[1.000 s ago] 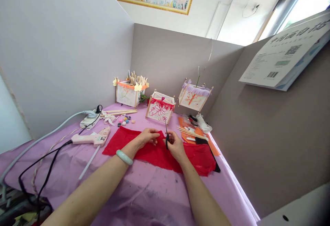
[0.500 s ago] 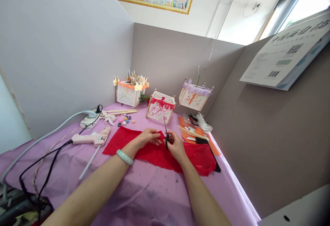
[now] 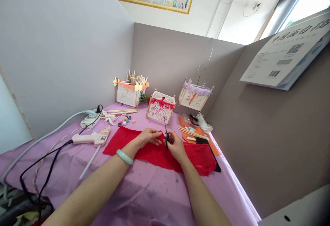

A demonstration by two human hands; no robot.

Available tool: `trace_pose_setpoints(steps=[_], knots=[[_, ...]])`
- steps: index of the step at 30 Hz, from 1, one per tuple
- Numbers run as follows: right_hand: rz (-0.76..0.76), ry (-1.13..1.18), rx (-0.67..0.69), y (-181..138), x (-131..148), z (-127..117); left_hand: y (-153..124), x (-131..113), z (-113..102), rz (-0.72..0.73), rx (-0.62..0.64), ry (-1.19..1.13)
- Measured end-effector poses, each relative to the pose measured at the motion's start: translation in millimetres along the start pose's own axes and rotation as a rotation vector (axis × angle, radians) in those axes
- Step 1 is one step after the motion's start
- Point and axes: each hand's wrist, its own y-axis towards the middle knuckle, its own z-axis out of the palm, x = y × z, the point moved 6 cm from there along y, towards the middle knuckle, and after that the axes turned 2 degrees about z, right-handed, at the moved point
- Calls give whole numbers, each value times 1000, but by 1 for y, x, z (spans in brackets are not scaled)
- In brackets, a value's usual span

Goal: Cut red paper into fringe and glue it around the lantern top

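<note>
A red sheet of thin paper point(image 3: 121, 142) lies across the purple-covered table point(image 3: 144, 191). My left hand point(image 3: 149, 137), with a green bangle on its wrist, pinches the sheet's far edge. My right hand point(image 3: 176, 146) grips small black scissors point(image 3: 166, 135) whose blades point away from me, at the red sheet's edge right beside my left fingers. Both hands meet at the sheet's middle.
A pink glue gun point(image 3: 91, 138) with a black cord lies at the left, near a power strip point(image 3: 90, 117). Three small paper lanterns point(image 3: 160, 108) stand at the back. Wooden sticks point(image 3: 192, 133), orange paper and small paint pots point(image 3: 126, 120) lie around. Partition walls enclose the table.
Hardly anything has moved; my left fingers shifted slightly along the red sheet's edge toward the scissors, and my right hand stays in place.
</note>
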Motion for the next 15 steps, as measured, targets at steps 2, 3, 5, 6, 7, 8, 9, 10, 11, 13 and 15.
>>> trace_pose_setpoints(steps=[2, 3, 5, 6, 7, 8, 9, 10, 11, 13, 15], knots=[[-4, -15, -8, 0, 0, -1, -1, -1, 1, 6, 21, 8], [-6, -20, -12, 0, 0, -1, -1, -1, 1, 5, 26, 12], [-9, -20, -12, 0, 1, -1, -2, -1, 1, 1, 24, 18], [-10, -17, -11, 0, 1, -1, -2, -1, 1, 2, 20, 19], [-11, -16, -10, 0, 2, 0, -3, -1, 1, 3, 18, 20], [-10, -15, -10, 0, 2, 0, -3, -1, 1, 4, 17, 21], [-10, -17, -11, 0, 1, 0, -3, -1, 1, 6, 18, 21], [-10, -19, -14, 0, 1, 0, -3, -1, 1, 7, 18, 22], [-9, -21, -16, 0, 0, 0, -3, -2, 1, 7, 19, 23], [-8, -21, -18, 0, -1, 0, -2, -2, 1, 6, 16, 25], [-9, -16, -16, 0, -2, 0, -2, -2, 0, 3, 11, 24]])
